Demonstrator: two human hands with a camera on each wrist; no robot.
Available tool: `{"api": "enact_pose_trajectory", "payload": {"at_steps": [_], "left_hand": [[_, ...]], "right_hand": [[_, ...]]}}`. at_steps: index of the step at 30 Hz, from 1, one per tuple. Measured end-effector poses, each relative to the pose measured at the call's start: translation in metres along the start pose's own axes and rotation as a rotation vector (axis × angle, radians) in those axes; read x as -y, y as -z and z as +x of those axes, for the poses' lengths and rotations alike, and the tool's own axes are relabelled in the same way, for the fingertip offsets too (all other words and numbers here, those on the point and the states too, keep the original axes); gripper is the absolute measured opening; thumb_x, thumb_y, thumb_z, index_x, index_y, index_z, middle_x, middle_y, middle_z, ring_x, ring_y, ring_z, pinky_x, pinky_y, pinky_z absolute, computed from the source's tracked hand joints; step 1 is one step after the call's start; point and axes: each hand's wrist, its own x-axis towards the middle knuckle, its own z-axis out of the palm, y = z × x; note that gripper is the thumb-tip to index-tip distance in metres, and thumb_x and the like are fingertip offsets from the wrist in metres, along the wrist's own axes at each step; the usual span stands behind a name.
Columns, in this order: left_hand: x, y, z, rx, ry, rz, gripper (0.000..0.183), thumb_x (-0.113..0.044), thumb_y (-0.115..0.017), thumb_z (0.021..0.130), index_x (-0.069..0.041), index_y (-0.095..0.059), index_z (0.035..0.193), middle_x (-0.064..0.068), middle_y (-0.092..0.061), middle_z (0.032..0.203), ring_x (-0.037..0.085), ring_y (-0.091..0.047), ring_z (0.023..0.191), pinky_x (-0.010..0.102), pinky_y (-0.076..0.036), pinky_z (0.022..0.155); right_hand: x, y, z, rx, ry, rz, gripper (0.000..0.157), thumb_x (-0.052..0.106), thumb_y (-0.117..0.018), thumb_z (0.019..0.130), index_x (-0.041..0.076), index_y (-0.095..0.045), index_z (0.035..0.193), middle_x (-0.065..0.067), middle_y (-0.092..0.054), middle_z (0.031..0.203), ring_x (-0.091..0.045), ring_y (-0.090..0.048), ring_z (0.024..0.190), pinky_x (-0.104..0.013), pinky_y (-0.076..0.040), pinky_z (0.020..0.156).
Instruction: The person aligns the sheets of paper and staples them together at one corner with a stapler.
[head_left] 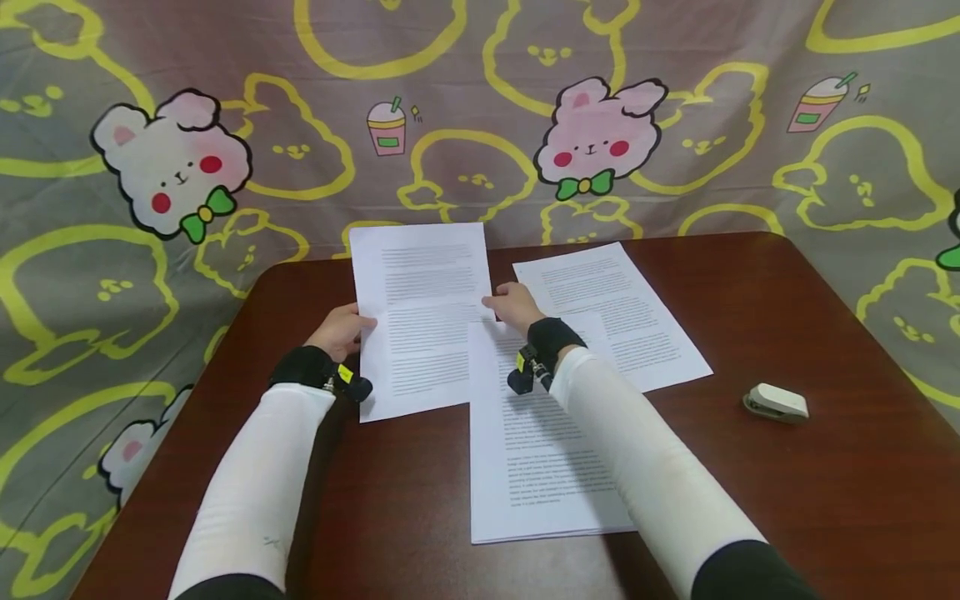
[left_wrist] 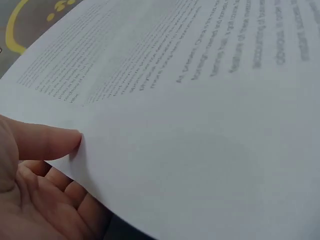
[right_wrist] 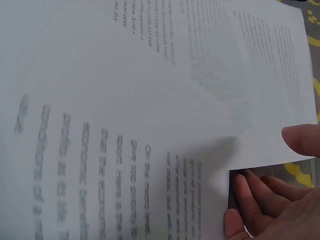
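Observation:
Both hands hold a printed sheet of paper up off the table, tilted so its text faces me. My left hand pinches its left edge, thumb on the printed side and fingers behind, as the left wrist view shows with the thumb. At the opposite edge my right hand grips the sheet the same way, its thumb in front. Under the right forearm lies a stack of printed pages. Another printed sheet lies slanted behind it, partly covered by the stack.
A white stapler sits on the right side of the dark red-brown table. A patterned cloth hangs behind the table's far edge and down its left side.

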Motion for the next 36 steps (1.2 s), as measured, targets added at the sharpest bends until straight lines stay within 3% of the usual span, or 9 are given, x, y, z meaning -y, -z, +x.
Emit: {"api": "enact_pose_trajectory", "payload": {"at_steps": [7,16,22,28,36], "left_hand": [[0.001,0.021,-0.006,-0.019,-0.013,-0.021,0.051,-0.009,-0.04,0.104,0.0,-0.024,0.152,0.022,-0.034,0.15,0.033,-0.044,0.119,0.047,-0.038,0.103],[-0.006,0.045,-0.014,-0.055,-0.033,0.005,0.052,-0.02,-0.043,0.105,-0.004,-0.028,0.152,0.02,-0.036,0.148,0.027,-0.048,0.111,0.035,-0.042,0.091],[-0.017,0.052,-0.019,-0.107,-0.016,0.052,0.051,-0.024,-0.044,0.104,-0.007,-0.032,0.151,0.019,-0.042,0.142,0.027,-0.048,0.107,0.036,-0.041,0.087],[-0.018,0.059,-0.025,-0.086,0.005,0.085,0.054,-0.026,-0.043,0.104,-0.007,-0.028,0.152,0.019,-0.041,0.14,0.029,-0.047,0.106,0.038,-0.039,0.087],[-0.014,0.06,-0.023,-0.063,0.027,0.037,0.055,-0.028,-0.044,0.104,-0.008,-0.029,0.152,0.015,-0.042,0.138,0.027,-0.048,0.106,0.036,-0.042,0.087]], "right_hand": [[0.011,-0.013,-0.005,0.038,0.09,0.068,0.046,0.02,-0.057,0.099,0.0,-0.047,0.139,-0.017,-0.056,0.131,-0.029,-0.057,0.11,-0.038,-0.044,0.095],[0.024,-0.026,-0.011,0.12,0.187,0.127,0.039,0.013,-0.048,0.102,0.001,-0.046,0.139,-0.016,-0.055,0.132,-0.028,-0.053,0.113,-0.039,-0.041,0.098],[0.026,-0.037,-0.014,0.148,0.217,0.138,0.035,0.011,-0.041,0.104,0.002,-0.05,0.137,-0.013,-0.06,0.121,-0.024,-0.054,0.102,-0.033,-0.041,0.088],[0.029,-0.042,-0.018,0.149,0.25,0.143,0.032,0.008,-0.044,0.103,-0.001,-0.054,0.132,-0.014,-0.063,0.113,-0.021,-0.057,0.092,-0.028,-0.043,0.079],[0.031,-0.031,-0.022,0.198,0.265,0.18,0.031,0.006,-0.045,0.103,-0.002,-0.054,0.131,-0.016,-0.064,0.11,-0.023,-0.06,0.091,-0.038,-0.05,0.084]]}}
